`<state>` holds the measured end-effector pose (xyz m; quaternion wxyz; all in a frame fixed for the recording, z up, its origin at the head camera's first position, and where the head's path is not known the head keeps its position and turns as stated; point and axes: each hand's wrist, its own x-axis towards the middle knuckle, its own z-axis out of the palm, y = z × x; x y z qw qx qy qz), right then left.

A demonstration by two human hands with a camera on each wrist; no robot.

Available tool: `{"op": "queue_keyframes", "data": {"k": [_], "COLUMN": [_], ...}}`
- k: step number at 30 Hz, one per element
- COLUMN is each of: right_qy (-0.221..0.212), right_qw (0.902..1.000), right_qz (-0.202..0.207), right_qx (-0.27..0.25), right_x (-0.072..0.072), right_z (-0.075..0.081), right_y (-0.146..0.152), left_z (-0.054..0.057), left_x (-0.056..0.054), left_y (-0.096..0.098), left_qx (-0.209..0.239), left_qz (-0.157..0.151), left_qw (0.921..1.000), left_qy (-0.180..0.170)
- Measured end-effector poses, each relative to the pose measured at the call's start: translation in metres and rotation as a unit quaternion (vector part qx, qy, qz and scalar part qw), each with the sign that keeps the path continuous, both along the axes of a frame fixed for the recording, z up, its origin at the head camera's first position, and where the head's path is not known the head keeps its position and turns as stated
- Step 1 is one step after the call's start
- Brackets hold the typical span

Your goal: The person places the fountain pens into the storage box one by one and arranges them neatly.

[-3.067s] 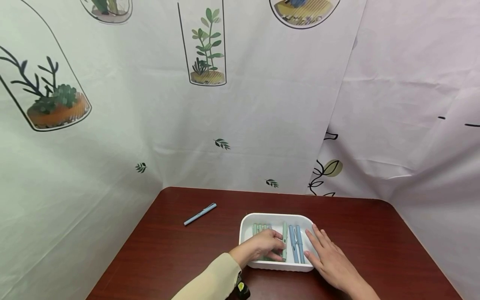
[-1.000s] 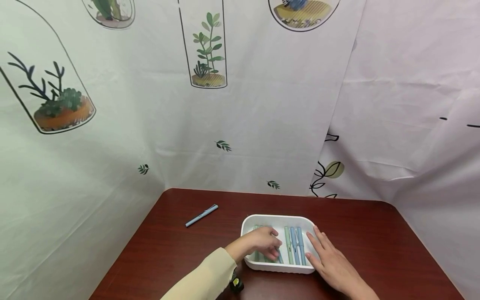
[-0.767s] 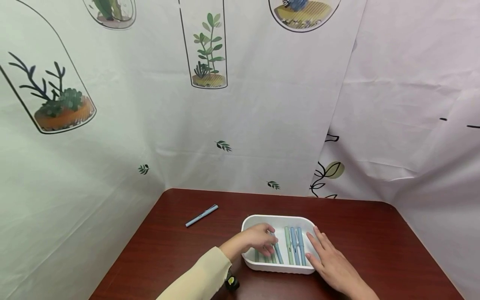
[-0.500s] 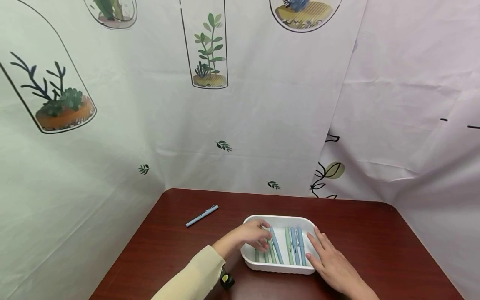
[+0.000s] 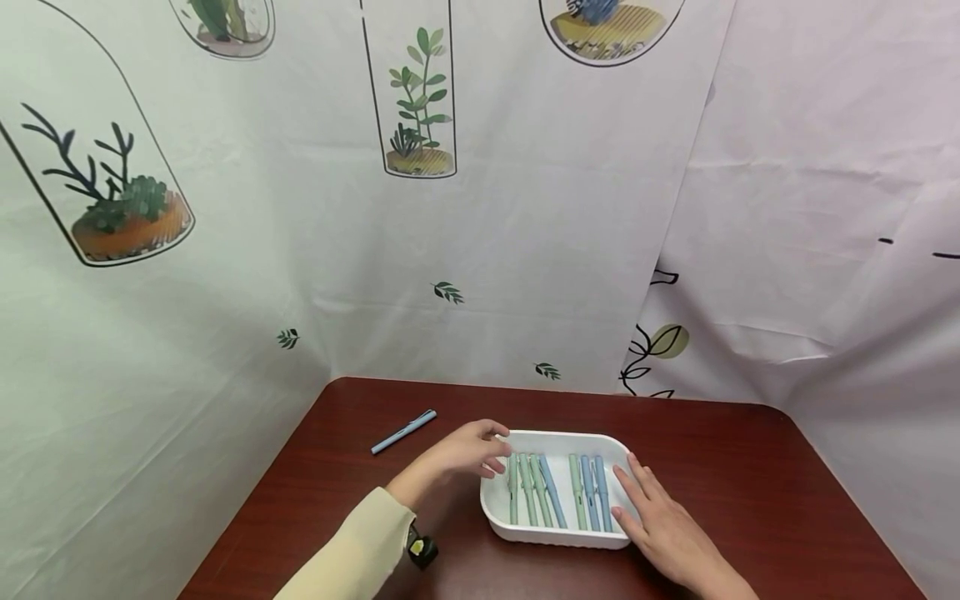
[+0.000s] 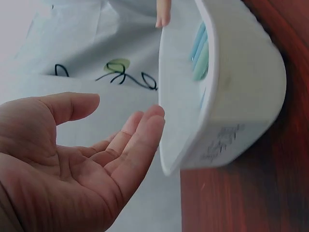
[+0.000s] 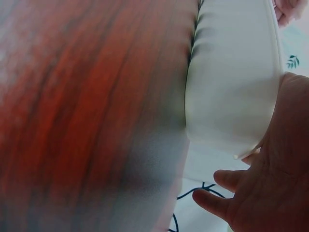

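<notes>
A white plastic tray (image 5: 555, 538) stands on the table with pens lying in two groups. On its left side are several green pens (image 5: 526, 490) and a slanted blue pen (image 5: 552, 492). Towards the right, one green pen (image 5: 577, 492) lies beside two blue pens (image 5: 596, 493). My left hand (image 5: 471, 448) is over the tray's far left corner, fingers loosely bent, nothing in them; its palm (image 6: 87, 164) faces up in the left wrist view. My right hand (image 5: 663, 525) rests with spread fingers against the tray's right rim, also seen in the right wrist view.
A single blue pen (image 5: 403, 432) lies on the dark red table (image 5: 337, 492), left of the tray. Behind the table's far edge hangs a pale cloth (image 5: 480, 233) printed with plants. A black device (image 5: 422, 550) is strapped to the left wrist.
My left hand let go of the green pen near the tray's right group, then drew leftward out to the left rim, uncovering the left pens. The right hand stays in place.
</notes>
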<state>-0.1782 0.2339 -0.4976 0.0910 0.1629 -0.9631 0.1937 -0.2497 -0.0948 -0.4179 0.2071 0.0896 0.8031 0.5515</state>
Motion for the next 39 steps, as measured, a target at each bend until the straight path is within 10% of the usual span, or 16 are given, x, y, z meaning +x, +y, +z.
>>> {"op": "queue_keyframes", "data": {"k": [13,22,39], "right_qy": [-0.004,-0.012,-0.019], "right_qw": [1.0000,0.9999,0.9998], "right_qz": [0.000,-0.004,-0.009], "right_qx": [0.001,0.000,0.003], "right_x": [0.001,0.002,0.001], "right_z": [0.001,0.000,0.001], "right_y": [0.000,-0.001,-0.002], "left_z": [-0.003,-0.006,-0.040], "left_x": [-0.005,-0.002,-0.023], "left_y": [-0.052,-0.078,-0.122], "left_qx": [-0.079,-0.190,-0.327], "left_qz": [-0.006,-0.013,0.088], "left_qw": [0.9933,0.9657,0.9094], "left_qy": [0.084,0.176,0.241]}}
